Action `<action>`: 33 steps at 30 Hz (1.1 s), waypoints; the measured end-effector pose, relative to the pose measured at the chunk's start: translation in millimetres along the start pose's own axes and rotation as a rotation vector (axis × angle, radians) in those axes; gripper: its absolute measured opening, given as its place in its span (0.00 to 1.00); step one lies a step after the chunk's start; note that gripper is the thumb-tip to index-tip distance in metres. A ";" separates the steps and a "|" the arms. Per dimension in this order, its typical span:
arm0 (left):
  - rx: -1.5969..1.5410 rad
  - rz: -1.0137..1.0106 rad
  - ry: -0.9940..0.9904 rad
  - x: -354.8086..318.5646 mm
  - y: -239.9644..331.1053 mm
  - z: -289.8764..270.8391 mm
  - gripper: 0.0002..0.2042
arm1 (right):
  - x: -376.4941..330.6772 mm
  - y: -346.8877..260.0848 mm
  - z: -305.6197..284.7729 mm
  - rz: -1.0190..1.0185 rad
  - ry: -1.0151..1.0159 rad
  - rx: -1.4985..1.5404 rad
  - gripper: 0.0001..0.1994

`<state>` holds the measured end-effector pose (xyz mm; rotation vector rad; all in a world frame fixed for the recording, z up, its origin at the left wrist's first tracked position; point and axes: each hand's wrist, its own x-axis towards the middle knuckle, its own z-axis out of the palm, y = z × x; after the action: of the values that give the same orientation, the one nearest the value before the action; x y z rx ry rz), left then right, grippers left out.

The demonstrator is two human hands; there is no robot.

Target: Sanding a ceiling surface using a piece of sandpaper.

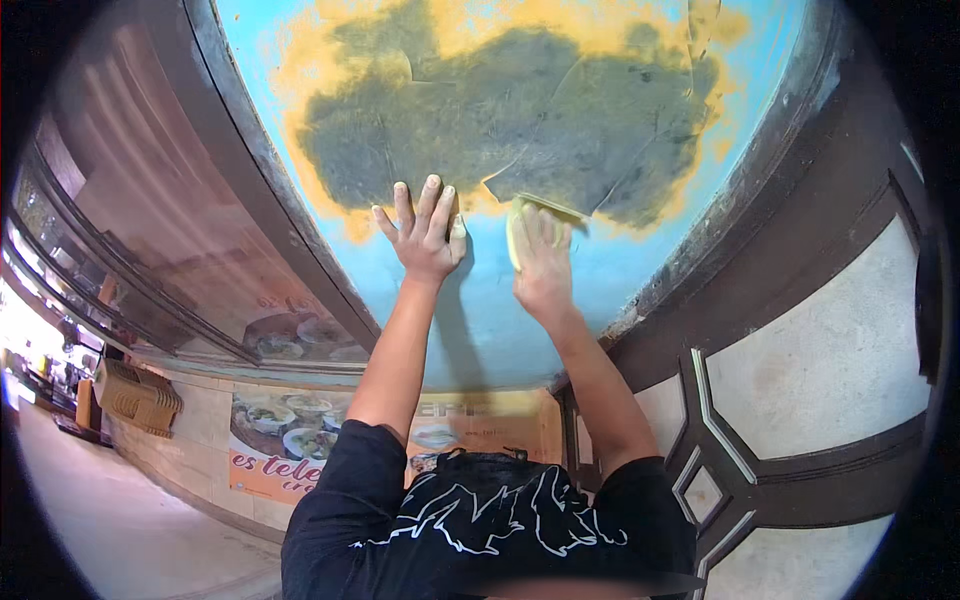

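On the light blue wall panel (480, 330) spreads a large dark grey patch (450, 130) with a yellow-orange border (290, 90). My left hand (428, 230) rests on the panel at the patch's lower edge, fingers spread, with pale dust on the fingertips. To its right, my right hand (545, 260) is closed around a pale yellow flat piece (517, 235) whose straight edge meets the lower part of the patch. My fingers are slightly blurred and cover part of the piece. Whether it is a scraper or folded sandpaper I cannot tell.
Dark-framed glass (150, 190) runs along the left. At right stands a dark brown frame with pale panels (820, 350). Printed food posters (275, 440) hang below the blue panel. A brown slatted object (138, 398) is at the lower left.
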<state>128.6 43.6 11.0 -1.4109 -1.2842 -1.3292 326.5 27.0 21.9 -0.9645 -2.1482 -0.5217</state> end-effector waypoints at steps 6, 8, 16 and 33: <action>0.016 -0.002 -0.009 0.1 3.6 1.4 0.19 | -25.2 -6.9 12.9 0.017 -0.102 0.029 0.29; -0.002 -0.001 -0.007 1.2 7.8 0.3 0.19 | -42.6 -7.0 26.5 -0.049 -0.125 0.054 0.28; -0.001 -0.016 -0.002 1.6 8.5 -2.2 0.19 | -10.8 9.5 -7.4 0.022 -0.051 0.014 0.31; -0.041 -0.024 -0.015 2.0 -5.7 2.3 0.19 | -24.0 -26.5 25.0 0.003 -0.149 0.106 0.30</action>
<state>123.3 47.1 12.1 -1.4404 -1.2946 -1.3701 306.3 13.6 -14.5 -0.9737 -2.2814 -0.3402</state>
